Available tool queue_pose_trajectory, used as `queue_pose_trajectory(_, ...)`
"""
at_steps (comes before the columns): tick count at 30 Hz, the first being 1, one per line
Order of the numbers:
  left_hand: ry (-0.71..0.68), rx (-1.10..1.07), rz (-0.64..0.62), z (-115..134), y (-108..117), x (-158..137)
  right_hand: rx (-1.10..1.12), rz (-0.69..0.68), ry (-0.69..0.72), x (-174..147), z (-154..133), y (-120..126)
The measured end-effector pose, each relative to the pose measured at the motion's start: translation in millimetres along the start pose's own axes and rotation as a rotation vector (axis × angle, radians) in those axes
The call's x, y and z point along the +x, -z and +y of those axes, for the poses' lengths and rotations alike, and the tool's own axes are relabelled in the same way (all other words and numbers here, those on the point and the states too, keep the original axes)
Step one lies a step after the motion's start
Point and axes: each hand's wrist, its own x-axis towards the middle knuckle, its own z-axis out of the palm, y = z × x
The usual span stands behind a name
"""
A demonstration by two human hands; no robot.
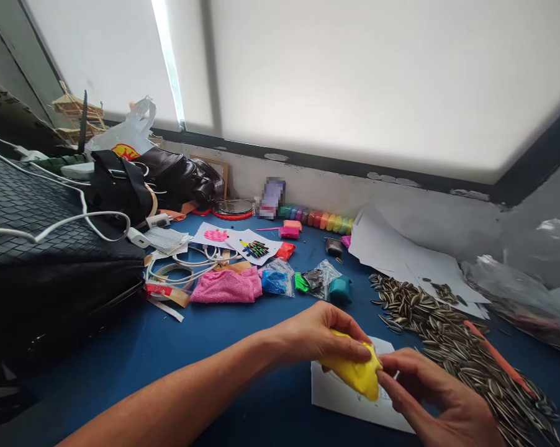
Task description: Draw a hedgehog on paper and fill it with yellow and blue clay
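1. My left hand (333,338) is closed around the yellow clay (354,374), right of centre in the lower frame, above the white paper (333,394) on the desk (205,391).
2. My right hand (441,394), lower right, has its thumb and forefinger nearly together, pinching the clay's right end; the grip's other fingers curl loosely.
3. To work this end well, I should hold the body lightly in the left grip, so the soft lump isn't squashed, and tug in small pinches, staying clear of the seeds (420,310) at right.
4. I can't make out whether a thin wrapper covers the clay, nor exactly what my right fingertips have caught.
5. My hands and the clay hide much of the paper and its faint marks; my right forearm is cut off at the bottom edge.
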Motion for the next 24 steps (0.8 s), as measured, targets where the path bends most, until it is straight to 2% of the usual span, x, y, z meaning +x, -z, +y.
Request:
queue_pose_trajectory(3,-0.016,0.007,-0.028,0.1,-0.5,-0.1,0.032,0.003,-0.08,-0.9,1.5,-0.5)
queue_pose_trajectory(5,-0.027,0.025,-0.021,1.3,-2.3,-1.2,0.055,0.01,-0.064,-2.1,2.6,-1.1)
queue_pose_trajectory(9,-0.023,0.071,0.022,4.2,-6.8,-3.3,-0.002,0.041,0.142,-1.3,6.2,1.5)
queue_pose_trajectory(12,-0.025,0.104,0.04,3.3,-8.3,-2.9,-0.12,-0.046,0.279,0.3,10.8,5.3)
queue_pose_trajectory(14,-0.021,0.12,0.051,1.4,-8.4,-2.0,-0.154,-0.078,0.309,-0.5,14.2,5.6)
queue_pose_trajectory(18,-0.001,0.14,0.053,-1.4,-8.3,-1.2,-0.133,-0.036,0.311,-3.1,19.5,1.6)
queue_pose_trajectory(22,-0.009,0.151,0.021,-0.6,-8.9,-2.2,-0.197,-0.103,0.484,-1.1,19.6,1.7)
queue_pose_trajectory(24,-0.021,0.156,0.01,0.2,-9.5,-2.7,-0.224,-0.118,0.515,-0.5,18.3,3.2)
